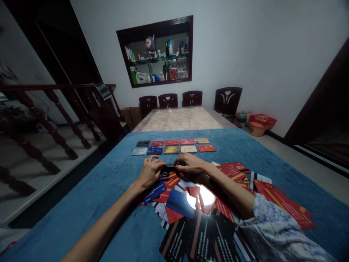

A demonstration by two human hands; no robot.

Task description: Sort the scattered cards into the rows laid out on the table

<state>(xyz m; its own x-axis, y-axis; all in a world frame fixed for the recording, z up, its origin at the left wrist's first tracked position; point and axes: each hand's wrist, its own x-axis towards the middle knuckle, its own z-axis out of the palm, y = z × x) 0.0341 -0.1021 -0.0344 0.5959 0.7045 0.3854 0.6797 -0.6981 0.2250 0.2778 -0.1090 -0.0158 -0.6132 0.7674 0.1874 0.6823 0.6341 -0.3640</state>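
Between my two hands, above the far edge of the loose cards, is a dark card (170, 168) seen nearly edge-on. My left hand (152, 169) pinches its left end, and my right hand (189, 163) has its fingers closed at the right end. Below them spreads a messy heap of bank cards: a blue card (180, 203), a dark blue card (155, 191), red cards (283, 200) and black cards (203, 236). Beyond my hands, cards stand in two neat rows, among them a gold card (171, 150) and a red card (206, 148).
A blue cloth (109, 189) covers the near part of the long table (174, 119). Dark chairs (228, 100) stand around its far end. A wooden railing (49, 120) runs along the left, and an orange bucket (257, 127) sits on the floor at right.
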